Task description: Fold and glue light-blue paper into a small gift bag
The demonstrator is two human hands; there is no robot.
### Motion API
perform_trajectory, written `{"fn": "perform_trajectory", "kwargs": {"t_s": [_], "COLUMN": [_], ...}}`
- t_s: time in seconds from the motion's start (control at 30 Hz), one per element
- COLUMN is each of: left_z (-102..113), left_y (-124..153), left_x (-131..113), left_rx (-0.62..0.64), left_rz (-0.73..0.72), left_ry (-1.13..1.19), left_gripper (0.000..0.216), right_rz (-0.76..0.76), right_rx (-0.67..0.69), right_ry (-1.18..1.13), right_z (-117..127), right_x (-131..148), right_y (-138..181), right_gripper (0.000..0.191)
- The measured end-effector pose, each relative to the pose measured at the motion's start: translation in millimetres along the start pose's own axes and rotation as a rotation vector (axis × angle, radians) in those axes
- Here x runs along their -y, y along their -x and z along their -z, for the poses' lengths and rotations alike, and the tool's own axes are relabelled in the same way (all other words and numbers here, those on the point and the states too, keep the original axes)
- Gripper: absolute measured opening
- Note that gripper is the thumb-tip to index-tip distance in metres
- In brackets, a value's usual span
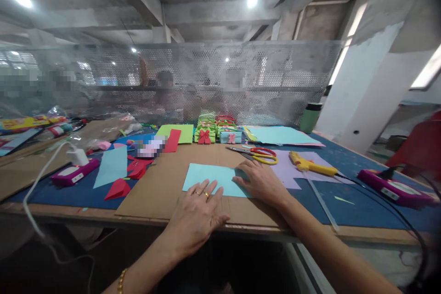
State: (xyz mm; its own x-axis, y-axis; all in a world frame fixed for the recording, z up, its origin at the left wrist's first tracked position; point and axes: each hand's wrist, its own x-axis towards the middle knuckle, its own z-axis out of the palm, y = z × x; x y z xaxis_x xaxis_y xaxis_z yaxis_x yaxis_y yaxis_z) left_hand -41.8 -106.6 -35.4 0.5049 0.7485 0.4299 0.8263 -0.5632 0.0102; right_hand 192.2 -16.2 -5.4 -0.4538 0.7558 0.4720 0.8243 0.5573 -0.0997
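Observation:
A light blue sheet of paper (213,175) lies flat on a piece of brown cardboard (148,202) in front of me. My left hand (196,213) rests palm down over the paper's near edge, fingers spread and nothing gripped. At the paper's right end, my right hand (260,181) lies with its fingers slightly bent on the sheet; its thumb is partly hidden. Just beyond that hand are scissors (267,155) with red and yellow handles.
A yellow glue gun (306,165) lies on purple paper (285,177) at right. Small paper bags with bows (204,136) stand behind the cardboard. Coloured sheets (282,135), red paper pieces (119,189), purple power strips (74,172) and a green bottle (310,119) surround the work area.

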Motion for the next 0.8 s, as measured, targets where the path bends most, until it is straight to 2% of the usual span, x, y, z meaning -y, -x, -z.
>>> {"fn": "perform_trajectory", "kwargs": {"t_s": [0.2,0.3,0.37,0.43,0.5,0.53,0.57,0.63,0.7,0.8], "left_z": [-3.7,-1.8,5.8,19.3,36.6,45.0,52.1,60.2,58.3,42.6], "left_y": [2.3,3.3,-1.8,-13.0,-27.2,-33.3,-37.5,-37.9,-27.1,1.3], "left_x": [-3.5,4.7,19.3,38.9,57.4,64.1,68.6,70.3,65.8,57.8], "left_rx": [-0.049,-0.168,-0.315,-0.472,-0.543,-0.537,-0.498,-0.378,-0.280,-0.193], "left_rz": [-0.021,-0.021,0.075,0.239,0.332,0.352,0.360,0.353,0.300,0.068], "left_ry": [-0.018,0.019,0.073,0.142,0.278,0.391,0.500,0.646,0.682,0.623], "left_gripper": [0.059,0.062,0.064,0.072,0.087,0.086,0.075,0.039,0.017,0.018], "right_rz": [-0.008,0.009,0.030,0.063,0.103,0.131,0.172,0.280,0.356,0.284], "right_rx": [-0.136,-0.232,-0.306,-0.395,-0.487,-0.527,-0.557,-0.565,-0.486,-0.300], "right_ry": [-0.102,-0.162,-0.204,-0.239,-0.260,-0.267,-0.273,-0.291,-0.315,-0.418], "right_z": [-1.2,-4.7,-5.0,-1.5,6.1,10.9,15.9,25.0,31.2,35.8], "right_x": [-11.8,-16.1,-17.3,-16.0,-11.5,-8.1,-4.1,4.4,11.9,17.5], "right_y": [-2.3,-3.6,-4.3,-6.0,-7.5,-7.3,-5.7,3.0,18.9,48.0], "right_gripper": [0.003,0.005,0.006,0.006,0.007,0.007,0.007,0.008,0.011,0.019]}}
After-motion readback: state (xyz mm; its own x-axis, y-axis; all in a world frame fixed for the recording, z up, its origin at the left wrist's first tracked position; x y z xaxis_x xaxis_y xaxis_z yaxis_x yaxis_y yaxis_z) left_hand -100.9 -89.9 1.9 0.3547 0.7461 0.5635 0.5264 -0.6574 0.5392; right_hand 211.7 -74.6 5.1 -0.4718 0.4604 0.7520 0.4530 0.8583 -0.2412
